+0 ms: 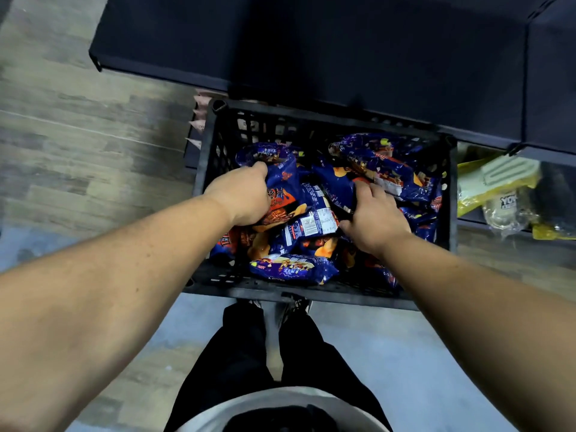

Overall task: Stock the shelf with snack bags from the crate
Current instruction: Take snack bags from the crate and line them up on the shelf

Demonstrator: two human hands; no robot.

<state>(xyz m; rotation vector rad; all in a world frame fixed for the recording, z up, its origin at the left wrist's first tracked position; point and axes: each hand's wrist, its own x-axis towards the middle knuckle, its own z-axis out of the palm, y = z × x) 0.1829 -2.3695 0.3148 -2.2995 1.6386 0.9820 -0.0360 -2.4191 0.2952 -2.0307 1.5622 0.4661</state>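
Black plastic crate (215, 145) sits on the floor (78, 126), just in front of the person's feet, pressed up against the dark shelf (311, 42) at the far side. Crate holds a loose heap of blue snack bags (299, 268), lying flat and overlapping, some face up, some label side up.

Left hand (241, 194) is down in the left part of the crate, fingers curled round the edge of 1 blue bag (280, 176); fingertips hidden under the foil. Right hand (375, 218) is in the middle-right part, fingers bent and pinching the dark edge of another bag (338, 188); thumb points left across a bag with a white label (314, 224). Both hands lie on top of the heap, well apart from each other.

Yellow and clear packets (495, 188) lie on a low shelf level right of the crate.
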